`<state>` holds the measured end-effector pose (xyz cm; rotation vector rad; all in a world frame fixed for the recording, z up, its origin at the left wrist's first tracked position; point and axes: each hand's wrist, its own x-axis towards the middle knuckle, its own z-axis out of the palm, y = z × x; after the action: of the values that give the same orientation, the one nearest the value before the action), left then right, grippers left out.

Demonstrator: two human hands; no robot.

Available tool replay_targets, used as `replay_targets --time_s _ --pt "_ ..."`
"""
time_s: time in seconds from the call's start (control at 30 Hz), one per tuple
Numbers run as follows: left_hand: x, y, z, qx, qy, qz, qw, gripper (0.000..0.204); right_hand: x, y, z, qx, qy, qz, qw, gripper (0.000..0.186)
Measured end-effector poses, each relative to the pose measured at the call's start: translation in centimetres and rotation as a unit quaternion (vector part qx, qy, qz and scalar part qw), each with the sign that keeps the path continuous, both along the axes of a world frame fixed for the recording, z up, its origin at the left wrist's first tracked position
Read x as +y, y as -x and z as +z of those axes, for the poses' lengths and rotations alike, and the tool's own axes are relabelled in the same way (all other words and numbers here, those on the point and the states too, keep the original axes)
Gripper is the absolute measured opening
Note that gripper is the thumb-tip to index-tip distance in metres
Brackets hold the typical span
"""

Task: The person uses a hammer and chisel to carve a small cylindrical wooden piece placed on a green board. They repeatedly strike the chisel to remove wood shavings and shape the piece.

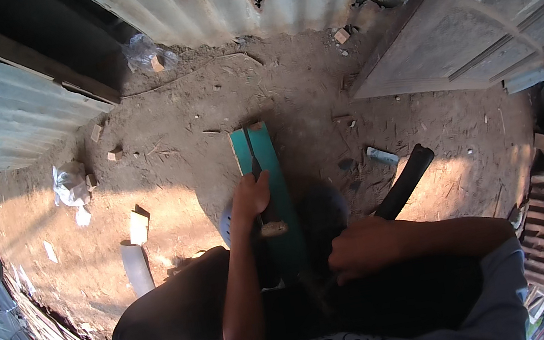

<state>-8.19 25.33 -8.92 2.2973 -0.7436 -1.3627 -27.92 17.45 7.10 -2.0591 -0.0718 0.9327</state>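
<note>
Between my feet lies a long green-painted board (272, 170) with a dark slit or gap running in from its far end. My left hand (251, 196) is closed around a narrow dark tool (255, 164) lined up with that slit; its exact kind is unclear. Just below this hand, a short piece with a pale wooden end (273, 228) lies over the board. My right hand (364, 246) is curled closed above my right leg, to the right of the board's near end. Whatever its fingers may hold is hidden.
A black curved tube-like piece (407, 180) extends beyond my right hand. On the dirt ground at left are a grey tube-like piece (136, 266), a pale block (139, 225) and a white plastic bag (70, 185). Corrugated metal sheets (246, 3) and a leaning panel (461, 19) bound the far side.
</note>
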Motion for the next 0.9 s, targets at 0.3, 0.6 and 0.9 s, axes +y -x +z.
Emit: replay_targets --time_s 0.3,0.6,0.9 --pt "0.3 1.8 -0.3 -0.054 0.033 -0.133 0.989 0.041 -1.0 0.5 0.2 -0.135 0.062 -0.097 0.984 0.019" --pt "0.6 1.8 -0.1 -0.049 0.124 -0.205 0.97 0.023 -0.7 -0.3 0.7 -0.103 0.043 -0.051 0.992 0.029" --pt "0.0 2.1 0.6 -0.02 0.094 -0.165 0.982 0.027 -0.8 0.1 0.6 -0.132 0.045 -0.071 0.988 0.028"
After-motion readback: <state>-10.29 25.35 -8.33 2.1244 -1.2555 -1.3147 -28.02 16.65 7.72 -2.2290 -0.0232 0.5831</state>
